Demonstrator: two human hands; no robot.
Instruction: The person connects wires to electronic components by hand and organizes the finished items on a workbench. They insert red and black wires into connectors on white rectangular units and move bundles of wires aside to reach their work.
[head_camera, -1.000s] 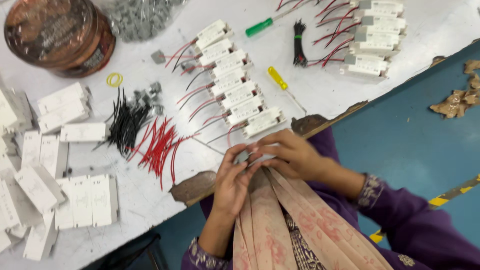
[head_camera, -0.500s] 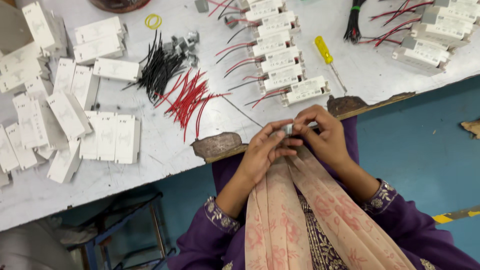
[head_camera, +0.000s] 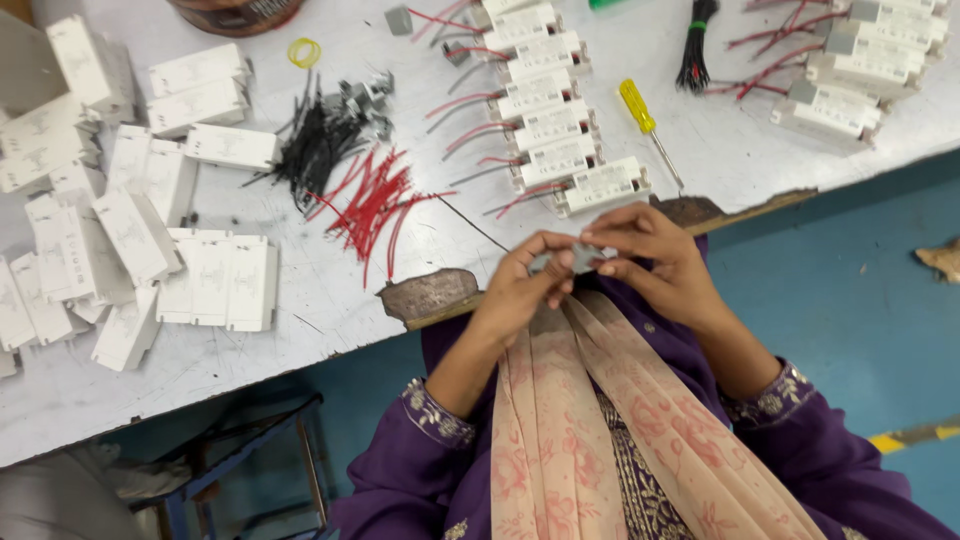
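Head view shows our left hand (head_camera: 522, 282) and right hand (head_camera: 650, 262) meeting at the table's (head_camera: 600, 215) near edge, fingers curled and pinching a small grey part (head_camera: 577, 259) between them. Just beyond lies a row of white modules with red leads (head_camera: 550, 120); loose red wires (head_camera: 375, 200) lie to the left, a yellow screwdriver (head_camera: 645, 122) to the right.

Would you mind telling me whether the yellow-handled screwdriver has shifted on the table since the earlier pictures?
No. The yellow-handled screwdriver lies just right of the row of white wired modules, as before; only the camera view has shifted.
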